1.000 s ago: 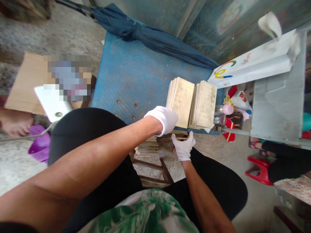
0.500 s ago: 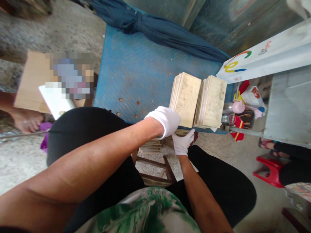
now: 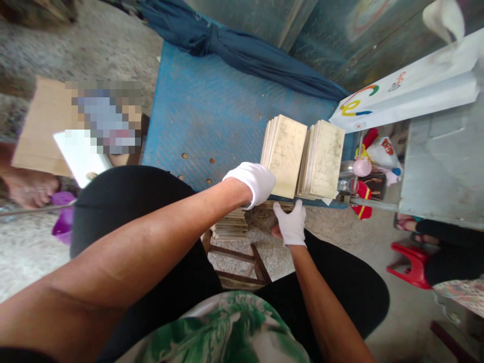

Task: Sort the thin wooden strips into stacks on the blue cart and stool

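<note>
**Desk:** What is shown at the blue platform (image 3: pixel 212 116)?

**Caption:** Two stacks of pale boards are seen standing on the platform's near edge, side by side and touching: the left stack (image 3: pixel 283 151) and the right stack (image 3: pixel 323 159). The gloved left hand (image 3: pixel 254 182) is closed over the left stack's near lower corner. The gloved right hand (image 3: pixel 292 225) is held just below the platform's edge, its fingers spread open against thin slats (image 3: pixel 282 205) there. More slats are piled in a lower heap (image 3: pixel 231 227) beneath that edge.

**Desk:** How is such a stack best handled?

**Caption:** By judgement, the boards should be squared and pressed together at the corner. Support should be kept underneath, so that none is fanned out or tipped off the edge.

**Desk:** And the containers?

**Caption:** A cardboard box (image 3: pixel 41 126) is set to the platform's left; its contents are blurred out. A white paper bag (image 3: pixel 408 96) is laid at the platform's far right corner, and nothing can be seen inside it. Just right of the platform, a narrow gap is filled with red and white packets (image 3: pixel 378 151) and a small pink round item (image 3: pixel 362 167).
</note>
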`<state>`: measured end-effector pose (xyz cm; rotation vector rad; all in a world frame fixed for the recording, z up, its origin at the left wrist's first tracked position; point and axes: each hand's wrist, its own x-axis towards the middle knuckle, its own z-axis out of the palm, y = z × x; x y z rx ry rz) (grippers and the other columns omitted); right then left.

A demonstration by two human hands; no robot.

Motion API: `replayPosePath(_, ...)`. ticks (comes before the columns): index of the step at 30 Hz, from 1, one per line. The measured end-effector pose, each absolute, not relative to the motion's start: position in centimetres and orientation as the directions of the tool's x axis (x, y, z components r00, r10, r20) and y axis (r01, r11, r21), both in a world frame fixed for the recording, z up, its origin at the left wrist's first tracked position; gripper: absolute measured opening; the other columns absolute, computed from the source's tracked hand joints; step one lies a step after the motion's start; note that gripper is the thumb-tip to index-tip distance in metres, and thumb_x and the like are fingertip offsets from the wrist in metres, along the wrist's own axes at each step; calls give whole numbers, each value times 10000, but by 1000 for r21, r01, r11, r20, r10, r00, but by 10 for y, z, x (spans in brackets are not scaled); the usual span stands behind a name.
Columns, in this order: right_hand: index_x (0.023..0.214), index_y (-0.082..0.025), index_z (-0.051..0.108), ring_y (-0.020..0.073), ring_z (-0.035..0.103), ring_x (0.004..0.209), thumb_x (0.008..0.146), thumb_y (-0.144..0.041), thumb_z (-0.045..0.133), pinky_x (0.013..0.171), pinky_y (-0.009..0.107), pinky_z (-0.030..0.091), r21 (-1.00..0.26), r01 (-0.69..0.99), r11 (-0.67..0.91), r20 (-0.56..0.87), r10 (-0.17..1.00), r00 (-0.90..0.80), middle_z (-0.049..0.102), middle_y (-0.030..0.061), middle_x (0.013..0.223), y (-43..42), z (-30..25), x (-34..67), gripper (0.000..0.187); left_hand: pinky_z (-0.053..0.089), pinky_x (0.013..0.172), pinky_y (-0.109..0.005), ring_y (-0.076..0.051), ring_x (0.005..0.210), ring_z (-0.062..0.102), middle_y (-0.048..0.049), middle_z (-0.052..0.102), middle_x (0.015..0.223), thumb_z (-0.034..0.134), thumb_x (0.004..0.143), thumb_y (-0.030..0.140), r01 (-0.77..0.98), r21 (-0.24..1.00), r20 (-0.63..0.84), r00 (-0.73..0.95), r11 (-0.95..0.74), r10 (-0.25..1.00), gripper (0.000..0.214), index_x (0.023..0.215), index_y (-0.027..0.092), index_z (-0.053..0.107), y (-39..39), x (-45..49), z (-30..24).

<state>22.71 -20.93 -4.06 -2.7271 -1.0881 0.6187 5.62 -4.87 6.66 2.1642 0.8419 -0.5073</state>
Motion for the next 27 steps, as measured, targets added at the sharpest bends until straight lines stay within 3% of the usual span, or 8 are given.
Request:
replayPosePath(5, 1255, -74, 579, 315, 585, 1121, 777, -593, 570, 1023, 455, 403, -357, 648, -673, -441, 733, 518, 623, 195, 1203, -194, -7, 255, 705, 521, 738, -446, -380, 930, 657, -270, 656, 1040, 546, 826, 182, 703, 486, -579, 704, -519, 411, 342, 1099, 22, 677, -49, 59, 66)
replayPosePath(9, 1223, -109, 603, 267, 642, 1029, 799, -567, 546, 970, 413, 459, -478, 602, -640, -391, 768, 506, 673, 150, 1124, -187, -4, 263, 627, 526, 776, -426, -347, 956, 659, -242, 652, 1075, 512, 862, 225, 722, 502, -558, 691, -476, 460, 367, 1165, 52, 623, -54, 60, 58)
replayPosePath(15, 1207, -96, 607, 331, 599, 1090, 842, -517, 486, 979, 471, 423, -302, 705, -642, -383, 759, 527, 647, 200, 1148, -172, -15, 246, 570, 532, 797, -367, -299, 971, 675, -195, 657, 1081, 447, 909, 288, 776, 519, -541, 623, -359, 565, 378, 1215, 76, 514, -67, 62, 37)
replayPosePath(21, 998, -178, 644, 247, 621, 842, 850, -511, 465, 800, 359, 467, -323, 715, -619, -399, 775, 491, 672, 103, 905, -164, -10, 245, 406, 523, 855, -368, -289, 1019, 666, -150, 639, 1183, 481, 880, 324, 764, 618, -550, 590, -186, 592, 482, 1318, 142, 391, -75, 70, 21)
replayPosePath(27, 872, -207, 600, 203, 591, 744, 858, -490, 420, 699, 289, 427, -299, 743, -598, -479, 768, 425, 650, 70, 810, -166, -7, 244, 335, 516, 855, -339, -276, 1022, 660, -149, 641, 1148, 498, 872, 330, 785, 605, -602, 559, -131, 571, 408, 1225, 136, 436, -74, 75, 30)
